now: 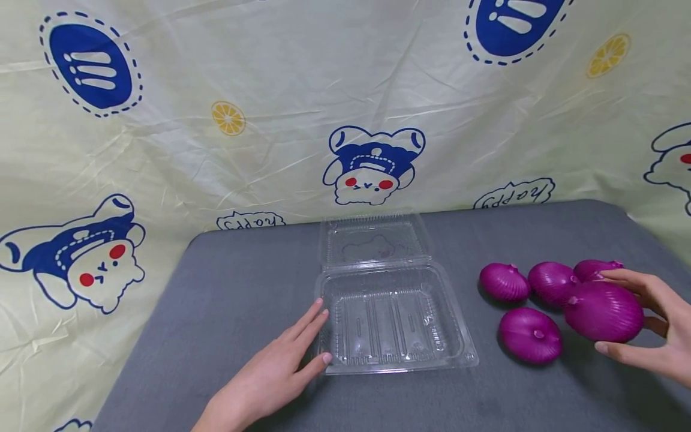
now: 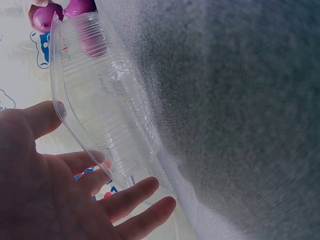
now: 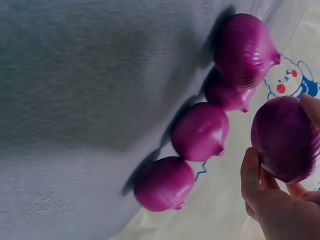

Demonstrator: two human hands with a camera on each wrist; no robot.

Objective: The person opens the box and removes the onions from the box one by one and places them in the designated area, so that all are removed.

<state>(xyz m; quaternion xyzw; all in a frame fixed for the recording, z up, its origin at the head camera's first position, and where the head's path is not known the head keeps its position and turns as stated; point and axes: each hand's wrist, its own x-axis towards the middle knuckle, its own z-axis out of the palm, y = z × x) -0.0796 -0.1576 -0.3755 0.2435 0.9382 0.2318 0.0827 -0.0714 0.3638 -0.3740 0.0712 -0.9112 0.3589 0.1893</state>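
Note:
My right hand grips a purple onion between thumb and fingers, raised off the table in the right wrist view. Several more onions lie close by, among them a front onion and a left onion. Left of them a clear plastic clamshell box lies with its lid folded back; nothing is inside. My left hand touches the box's left rim, its fingers extended and thumb at the near corner. In the left wrist view, fingertips meet the rim.
A grey cloth-covered table bears everything. Behind and to the sides hangs a pale curtain printed with cartoon dogs, orange slices and blue badges. The lid's far edge reaches the table's back edge.

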